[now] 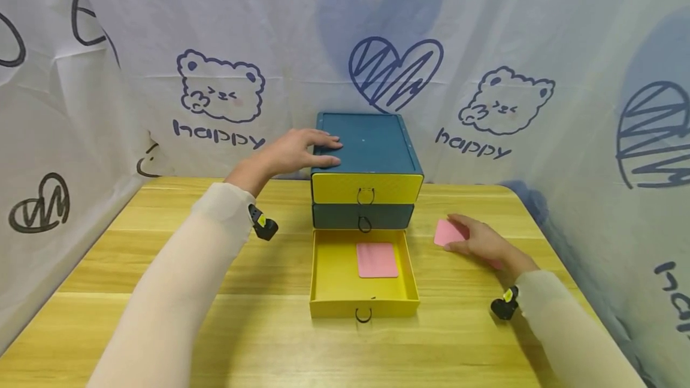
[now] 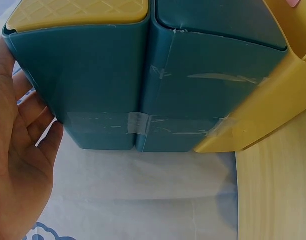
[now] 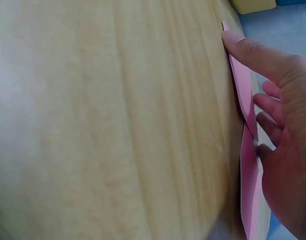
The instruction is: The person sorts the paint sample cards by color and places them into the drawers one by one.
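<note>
My left hand [image 1: 293,151] rests on the dark teal top of a small drawer cabinet [image 1: 366,142], its fingers stretched over the left edge. The cabinet's yellow bottom drawer [image 1: 334,280] is pulled out, and a pink rounded square card [image 1: 377,260] lies inside it. To the right, my right hand [image 1: 482,243] holds another pink card [image 1: 447,232] by its edges, low over the table. The thumb [image 3: 238,39] lies along one edge in the right wrist view. A further pink card [image 3: 249,180] overlaps it under the palm.
Above the pulled-out drawer are a closed yellow top drawer [image 1: 334,188] and a closed teal middle drawer [image 1: 334,216], each with a black loop handle. The wooden table [image 1: 269,340] stands against a white printed curtain [image 1: 302,29] at the back and sides.
</note>
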Motion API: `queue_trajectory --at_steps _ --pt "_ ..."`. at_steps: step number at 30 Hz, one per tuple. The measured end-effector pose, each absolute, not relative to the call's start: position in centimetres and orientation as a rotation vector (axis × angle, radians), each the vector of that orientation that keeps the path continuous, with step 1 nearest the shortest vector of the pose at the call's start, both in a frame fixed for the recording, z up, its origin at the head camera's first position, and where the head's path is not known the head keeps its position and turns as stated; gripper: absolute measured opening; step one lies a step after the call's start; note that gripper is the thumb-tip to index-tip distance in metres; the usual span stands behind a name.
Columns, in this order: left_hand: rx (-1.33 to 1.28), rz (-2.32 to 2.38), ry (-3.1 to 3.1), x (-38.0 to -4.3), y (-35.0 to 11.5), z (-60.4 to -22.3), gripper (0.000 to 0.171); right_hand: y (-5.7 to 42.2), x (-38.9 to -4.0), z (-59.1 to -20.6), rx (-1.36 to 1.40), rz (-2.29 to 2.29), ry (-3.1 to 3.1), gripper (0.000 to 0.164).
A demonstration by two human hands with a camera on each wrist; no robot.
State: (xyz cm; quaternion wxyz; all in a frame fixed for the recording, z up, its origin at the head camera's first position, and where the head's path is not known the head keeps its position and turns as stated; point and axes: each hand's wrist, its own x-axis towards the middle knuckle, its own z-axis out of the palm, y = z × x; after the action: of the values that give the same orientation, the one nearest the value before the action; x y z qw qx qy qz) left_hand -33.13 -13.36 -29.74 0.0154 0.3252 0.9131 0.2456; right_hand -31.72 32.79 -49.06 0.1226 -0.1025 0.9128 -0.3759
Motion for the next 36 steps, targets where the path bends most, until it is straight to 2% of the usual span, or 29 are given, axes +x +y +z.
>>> queue_trajectory --at_steps 8,22,29,36 --pt "1.006 0.766 2.845 -33.0 -13.4 -29.7 0.059 32.4 -31.3 -48.5 -0.360 -1.086 2.701 0.090" --pt "0.994 0.756 2.845 -33.1 -13.3 -29.8 0.057 30.6 -30.8 -46.7 -0.461 -0.675 2.892 0.090" --pt "1.001 0.748 2.844 -33.1 -13.3 -29.7 0.058 30.4 -30.3 -46.3 -0.421 -0.704 2.845 0.095" --pt "1.014 0.768 2.834 -33.3 -13.4 -29.7 0.057 30.3 -28.9 -44.5 -0.531 -0.748 2.844 0.089"
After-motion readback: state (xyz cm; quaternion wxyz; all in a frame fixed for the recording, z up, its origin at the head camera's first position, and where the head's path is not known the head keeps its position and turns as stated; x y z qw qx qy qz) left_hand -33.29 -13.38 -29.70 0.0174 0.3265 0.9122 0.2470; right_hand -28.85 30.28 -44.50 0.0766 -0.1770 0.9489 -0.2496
